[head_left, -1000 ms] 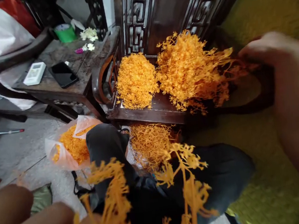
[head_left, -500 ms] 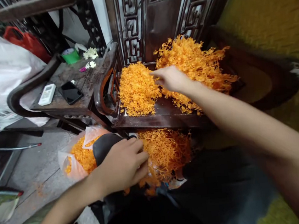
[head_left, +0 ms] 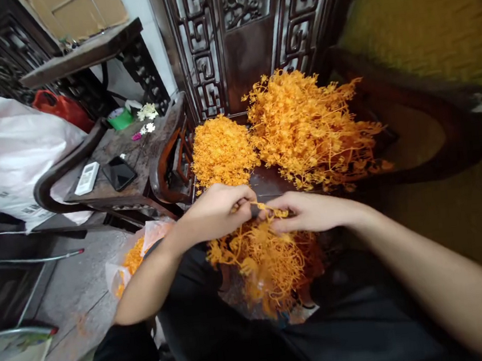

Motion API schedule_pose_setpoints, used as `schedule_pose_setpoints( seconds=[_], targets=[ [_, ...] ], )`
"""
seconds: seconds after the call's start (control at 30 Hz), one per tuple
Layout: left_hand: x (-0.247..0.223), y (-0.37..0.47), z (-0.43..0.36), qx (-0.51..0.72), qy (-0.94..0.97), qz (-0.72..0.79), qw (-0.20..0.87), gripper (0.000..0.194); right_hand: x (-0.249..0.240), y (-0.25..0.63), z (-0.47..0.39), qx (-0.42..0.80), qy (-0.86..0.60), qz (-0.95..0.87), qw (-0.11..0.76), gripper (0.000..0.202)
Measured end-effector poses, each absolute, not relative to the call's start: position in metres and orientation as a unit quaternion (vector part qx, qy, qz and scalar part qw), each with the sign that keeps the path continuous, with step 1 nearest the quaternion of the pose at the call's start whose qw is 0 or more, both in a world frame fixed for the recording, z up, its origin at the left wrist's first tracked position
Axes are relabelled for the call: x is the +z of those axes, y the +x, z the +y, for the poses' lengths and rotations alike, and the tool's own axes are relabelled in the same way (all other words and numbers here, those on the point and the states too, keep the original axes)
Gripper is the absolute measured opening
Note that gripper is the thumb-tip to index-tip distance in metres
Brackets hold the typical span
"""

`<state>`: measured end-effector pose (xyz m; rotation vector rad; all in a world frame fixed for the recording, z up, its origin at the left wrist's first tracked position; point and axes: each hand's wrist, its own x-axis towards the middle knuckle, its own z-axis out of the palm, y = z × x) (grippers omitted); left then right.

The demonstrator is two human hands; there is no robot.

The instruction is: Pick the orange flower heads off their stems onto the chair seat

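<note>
My left hand (head_left: 222, 210) is closed, its fingertips pinching the end of an orange flower sprig (head_left: 279, 212). My right hand (head_left: 308, 210) faces it and also pinches the sprig. Both hands are in front of the dark wooden seat's edge. Below them is a tangled heap of thin orange stems (head_left: 276, 266), with some looser, blurred sprigs just under my left hand. On the seat, a compact pile of small orange blossoms (head_left: 223, 151) lies at the left. A larger, long-stemmed bunch of orange flowers (head_left: 304, 128) lies at the right.
A plastic bag of orange bits (head_left: 133, 256) stands on the floor at left. On the wooden side table are a phone (head_left: 119, 173), a white device (head_left: 87, 179), a green tape roll (head_left: 120, 119) and white flowers. A big white sack (head_left: 18, 152) leans farther left.
My right hand has come back from the piles on the seat to meet my left hand. My left hand has risen and moved right; a sprig now spans the two.
</note>
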<state>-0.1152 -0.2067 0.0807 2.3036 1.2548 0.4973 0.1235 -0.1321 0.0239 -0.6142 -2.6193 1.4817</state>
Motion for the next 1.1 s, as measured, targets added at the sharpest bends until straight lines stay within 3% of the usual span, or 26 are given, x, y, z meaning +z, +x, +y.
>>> schedule_pose_setpoints(
  seconds=[0.13, 0.33, 0.5, 0.57, 0.73, 0.9, 0.97, 1.1],
  targets=[
    [0.076, -0.126, -0.187, 0.118, 0.839, 0.479, 0.231, 0.022, 0.019, 0.150, -0.135, 0.432, -0.292, -0.852, 0.045, 0.044],
    [0.041, -0.152, -0.168, 0.079, 0.803, 0.482, 0.342, 0.025, 0.026, 0.183, -0.122, 0.410, -0.338, -0.837, 0.131, 0.029],
    [0.024, -0.111, -0.167, 0.256, 0.707, 0.356, 0.555, 0.060, 0.020, 0.169, -0.131, 0.433, -0.379, -0.795, 0.192, 0.027],
    [0.019, -0.087, -0.172, 0.286, 0.662, 0.362, 0.591, 0.063, 0.019, 0.159, -0.134, 0.449, -0.390, -0.764, 0.251, 0.028],
    [0.011, -0.059, -0.177, 0.328, 0.654, 0.446, 0.515, 0.030, 0.022, 0.157, -0.132, 0.611, -0.388, -0.632, 0.278, 0.042],
    [0.012, -0.062, -0.173, 0.342, 0.655, 0.486, 0.466, 0.028, 0.024, 0.164, -0.130, 0.658, -0.380, -0.589, 0.273, 0.060],
    [0.011, -0.061, -0.174, 0.343, 0.656, 0.505, 0.444, 0.033, 0.023, 0.163, -0.134, 0.631, -0.383, -0.613, 0.280, 0.057],
    [0.012, -0.057, -0.178, 0.343, 0.671, 0.526, 0.395, 0.045, 0.019, 0.153, -0.140, 0.547, -0.429, -0.628, 0.349, 0.031]
  ],
)
